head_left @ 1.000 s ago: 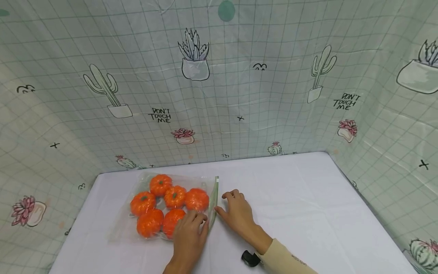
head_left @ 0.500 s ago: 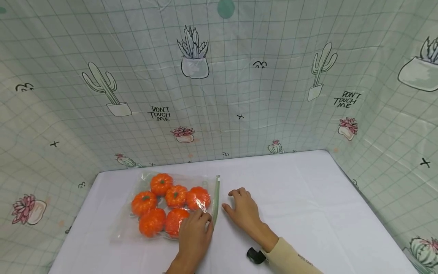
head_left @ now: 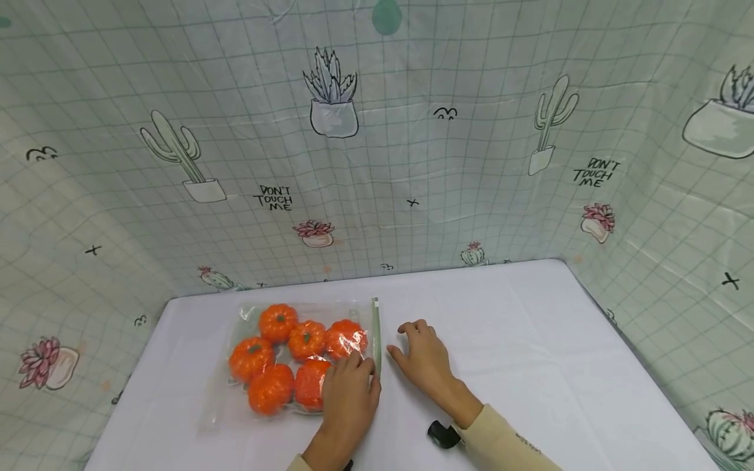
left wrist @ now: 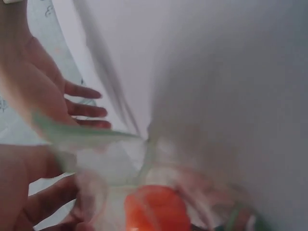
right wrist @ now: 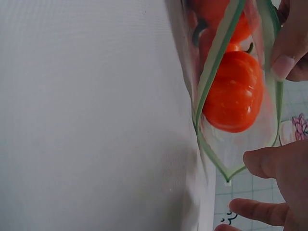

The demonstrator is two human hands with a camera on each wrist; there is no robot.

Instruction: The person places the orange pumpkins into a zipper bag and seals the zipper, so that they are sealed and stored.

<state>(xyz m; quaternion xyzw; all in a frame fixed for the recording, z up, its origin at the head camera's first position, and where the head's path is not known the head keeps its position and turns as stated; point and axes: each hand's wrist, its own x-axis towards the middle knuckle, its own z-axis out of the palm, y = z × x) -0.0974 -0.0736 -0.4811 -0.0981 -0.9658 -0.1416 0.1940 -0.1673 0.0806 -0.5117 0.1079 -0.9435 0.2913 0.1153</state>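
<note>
A clear zip bag (head_left: 215,412) with a green-edged mouth (head_left: 376,327) lies on the table, holding several small orange pumpkins (head_left: 278,323). My left hand (head_left: 350,396) pinches the bag's upper layer near the mouth; its thumb (right wrist: 284,65) shows on the green strip in the right wrist view. That mouth gapes, and one pumpkin (right wrist: 233,94) sits just inside. Right of the bag, apart from it in the head view, my right hand (head_left: 427,360) hovers with fingers spread and slightly bent, holding nothing. The left wrist view is blurred, showing the green strip (left wrist: 91,132) raised.
A white cloth covers the table (head_left: 501,327). Behind and at both sides hangs a gridded curtain (head_left: 400,157) printed with potted plants. A black wrist strap part (head_left: 443,435) shows beside the right sleeve (head_left: 501,441).
The bag with the pumpkins has shifted slightly right, together with my left hand. My right hand has drawn back to the right, away from the bag's green edge.
</note>
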